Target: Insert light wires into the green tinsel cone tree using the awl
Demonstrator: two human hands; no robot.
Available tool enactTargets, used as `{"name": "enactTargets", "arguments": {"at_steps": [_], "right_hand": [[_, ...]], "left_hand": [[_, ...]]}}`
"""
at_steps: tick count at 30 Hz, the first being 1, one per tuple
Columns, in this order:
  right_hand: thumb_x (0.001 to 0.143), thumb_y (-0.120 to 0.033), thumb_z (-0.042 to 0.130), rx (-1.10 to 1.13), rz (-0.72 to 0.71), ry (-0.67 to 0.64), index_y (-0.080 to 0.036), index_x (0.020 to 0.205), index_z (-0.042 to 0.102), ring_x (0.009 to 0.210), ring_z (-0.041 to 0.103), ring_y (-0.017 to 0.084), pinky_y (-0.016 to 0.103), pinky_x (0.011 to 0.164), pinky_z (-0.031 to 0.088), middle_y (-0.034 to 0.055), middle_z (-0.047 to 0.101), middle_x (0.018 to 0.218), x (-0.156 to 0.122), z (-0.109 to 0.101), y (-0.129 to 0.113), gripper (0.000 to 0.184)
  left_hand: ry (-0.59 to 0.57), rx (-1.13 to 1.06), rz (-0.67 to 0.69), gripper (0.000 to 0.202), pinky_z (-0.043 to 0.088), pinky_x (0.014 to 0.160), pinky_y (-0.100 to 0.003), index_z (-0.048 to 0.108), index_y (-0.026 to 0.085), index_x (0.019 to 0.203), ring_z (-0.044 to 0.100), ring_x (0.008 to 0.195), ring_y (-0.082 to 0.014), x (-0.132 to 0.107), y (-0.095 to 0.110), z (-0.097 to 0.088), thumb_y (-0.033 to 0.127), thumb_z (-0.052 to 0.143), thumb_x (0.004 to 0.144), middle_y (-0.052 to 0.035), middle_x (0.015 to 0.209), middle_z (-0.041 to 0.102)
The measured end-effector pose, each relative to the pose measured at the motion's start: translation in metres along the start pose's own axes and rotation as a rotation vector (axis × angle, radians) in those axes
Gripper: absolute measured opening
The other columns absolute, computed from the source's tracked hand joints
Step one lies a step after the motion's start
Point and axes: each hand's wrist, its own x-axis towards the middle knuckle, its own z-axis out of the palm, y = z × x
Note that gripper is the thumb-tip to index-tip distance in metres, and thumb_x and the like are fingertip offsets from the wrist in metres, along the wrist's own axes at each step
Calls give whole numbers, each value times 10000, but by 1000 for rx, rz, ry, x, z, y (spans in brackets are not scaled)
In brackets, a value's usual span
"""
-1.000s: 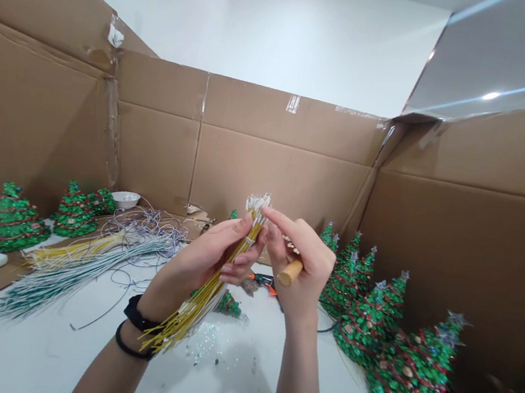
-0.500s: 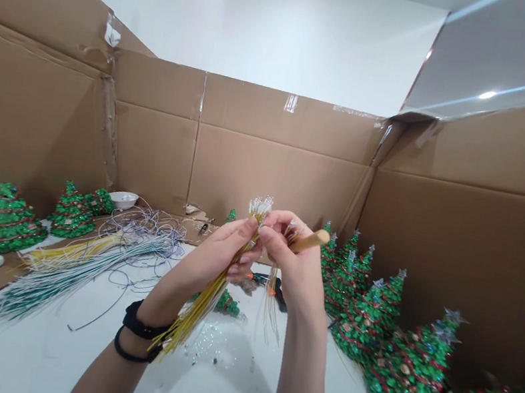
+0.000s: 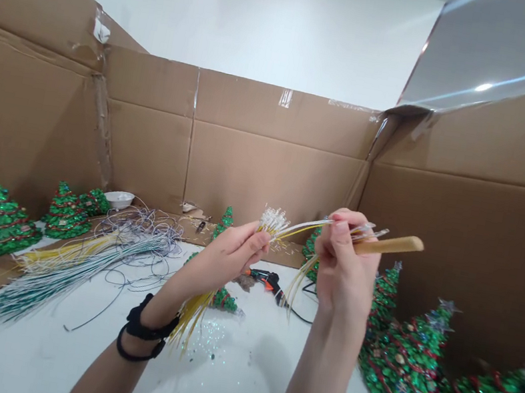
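My left hand (image 3: 229, 260) is closed round a bundle of yellow wires (image 3: 193, 316) with small clear bulbs (image 3: 274, 219) at their upper ends. My right hand (image 3: 346, 269) is closed on a few of those wires (image 3: 297, 277), drawn out to the right of the bundle, and on a wooden stick (image 3: 388, 245) that points right. Both hands are raised above the white table (image 3: 229, 387). Two black bands (image 3: 144, 335) circle my left wrist.
Green sequinned Christmas trees stand at the right (image 3: 402, 367) and the left (image 3: 4, 222). Loose yellow, white and green wires (image 3: 72, 264) lie at the left. An orange and black glue gun (image 3: 268, 280) and a small tree (image 3: 224, 299) lie behind my hands. Cardboard walls (image 3: 268, 164) enclose the table.
My right hand has pulled a few wires out of the bundle and moved up and to the right. The wooden stick has swung to point right. My left hand has tilted the bundle.
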Motion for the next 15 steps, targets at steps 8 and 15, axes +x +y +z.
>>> {"name": "enactTargets", "arguments": {"at_steps": [8, 15], "right_hand": [[823, -486, 573, -63, 104, -178, -276, 1157, 573, 446, 207, 58, 223, 398, 220, -62, 347, 650, -3, 12, -4, 395], [879, -546, 459, -142, 85, -131, -197, 698, 534, 451, 248, 61, 215, 406, 235, -53, 313, 583, -8, 20, 1, 400]], "left_hand": [[8, -50, -18, 352, 252, 394, -185, 456, 182, 773, 293, 437, -49, 4, -4, 6, 492, 380, 923, 57, 595, 349], [-15, -44, 14, 330, 241, 400, -192, 469, 182, 766, 285, 450, -60, 3, -4, 8, 453, 377, 931, 52, 594, 357]]}}
